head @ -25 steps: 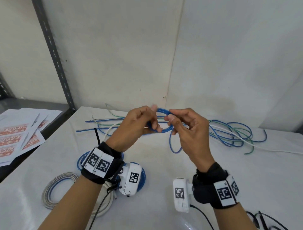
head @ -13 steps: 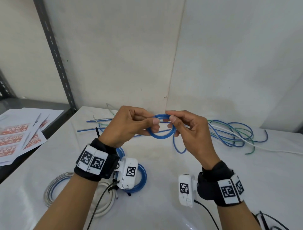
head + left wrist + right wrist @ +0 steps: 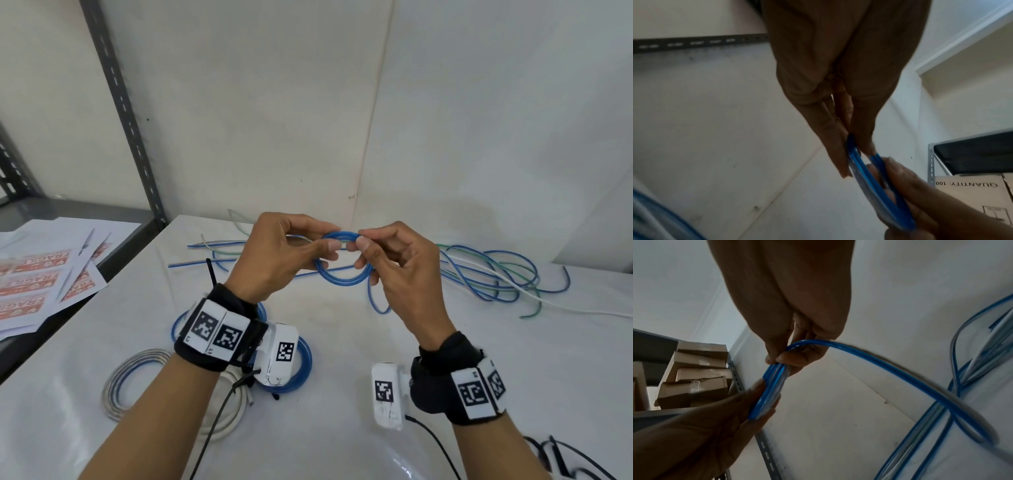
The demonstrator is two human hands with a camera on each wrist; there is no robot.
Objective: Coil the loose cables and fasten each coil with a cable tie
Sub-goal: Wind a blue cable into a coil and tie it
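Both hands pinch the blue coil [image 3: 342,258]: left hand [image 3: 284,255] on one side, right hand [image 3: 399,263] opposite. The cable looks light and springy; grip across all the loops.

The printed sheets [image 3: 51,284] on the shelf at left bear "FRAGILE" in orange bands, upside down. A cardboard box [image 3: 970,193] in the left wrist view reads "QUANTITY: 100", inverted.

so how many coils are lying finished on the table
2, it seems: a blue coil under the left wrist and a white coil left of it, both partly hidden by the arm. A third blue coil is in the hands, unfinished.
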